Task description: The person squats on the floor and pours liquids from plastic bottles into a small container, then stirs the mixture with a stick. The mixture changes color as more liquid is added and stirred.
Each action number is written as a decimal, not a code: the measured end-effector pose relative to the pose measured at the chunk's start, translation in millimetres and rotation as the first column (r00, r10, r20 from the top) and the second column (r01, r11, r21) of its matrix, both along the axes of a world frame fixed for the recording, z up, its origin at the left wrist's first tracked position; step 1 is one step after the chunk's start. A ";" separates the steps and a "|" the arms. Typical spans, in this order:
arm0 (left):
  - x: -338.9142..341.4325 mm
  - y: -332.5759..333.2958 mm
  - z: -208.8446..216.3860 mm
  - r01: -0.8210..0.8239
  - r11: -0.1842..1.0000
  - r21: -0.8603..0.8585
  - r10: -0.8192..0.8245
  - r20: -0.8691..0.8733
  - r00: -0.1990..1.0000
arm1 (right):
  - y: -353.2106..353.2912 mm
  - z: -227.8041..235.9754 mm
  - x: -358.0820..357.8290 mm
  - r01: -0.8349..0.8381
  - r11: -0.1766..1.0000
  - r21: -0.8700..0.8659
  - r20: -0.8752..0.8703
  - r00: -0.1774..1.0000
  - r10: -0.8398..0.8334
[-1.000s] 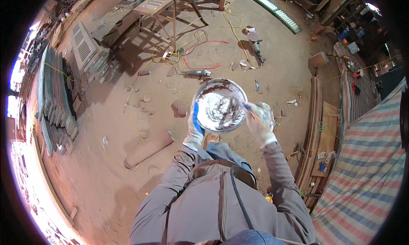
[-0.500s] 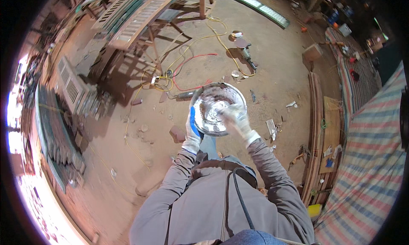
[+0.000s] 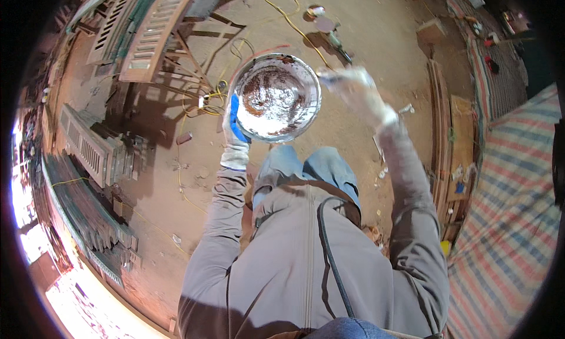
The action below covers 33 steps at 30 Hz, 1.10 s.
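Note:
A shiny round metal bowl [image 3: 311, 97], streaked inside with brown and whitish smears, is held up in front of me with its opening tilted toward me. My left hand [image 3: 236, 122], in a white and blue glove, grips its left rim, the fingers partly hidden behind the bowl. To the right of the rim, apart from it, is my right hand [image 3: 360, 94] in a white glove. Motion smears that hand, but its fingers look closed around something short that points toward the bowl; its kind is too blurred to make out.
Beyond the bowl, a power tool [image 3: 335, 41] and a yellow cord [image 3: 288, 18] lie on the dirt floor. Louvred shutters [image 3: 150, 44] rest on trestles at the far left, with stacked slatted panels [image 3: 85, 136] nearer. Planks [image 3: 438, 127] and a striped tarp [image 3: 512, 203] line the right.
The bowl has been lifted nearer to me and shifted left, with my left hand still on it. My right hand has come out of the bowl and swung right. The whole view has shifted.

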<state>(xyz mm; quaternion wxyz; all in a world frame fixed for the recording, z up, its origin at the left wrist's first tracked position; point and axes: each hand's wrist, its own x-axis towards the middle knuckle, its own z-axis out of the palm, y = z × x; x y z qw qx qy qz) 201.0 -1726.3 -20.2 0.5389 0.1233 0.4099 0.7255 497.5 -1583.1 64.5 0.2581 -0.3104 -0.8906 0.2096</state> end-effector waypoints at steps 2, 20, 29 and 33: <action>-10.8 19.2 9.5 -0.078 0.997 -0.001 0.078 0.054 0.995 | -31.6 -2.2 -7.4 -0.017 0.990 -0.137 -0.186 0.982 -0.009; 72.7 54.8 31.7 -0.102 0.995 -0.023 0.104 0.121 0.987 | 24.9 44.2 59.1 -0.066 0.991 -0.114 0.191 0.978 0.087; 79.6 73.0 41.7 -0.002 0.999 -0.049 0.009 0.130 0.991 | 91.2 70.3 -0.9 -0.224 0.963 0.150 -0.108 0.965 0.241; 39.0 53.6 26.5 -0.027 0.984 0.177 -0.018 0.253 0.967 | 60.8 52.2 32.3 -0.145 0.980 0.137 -0.070 0.985 0.156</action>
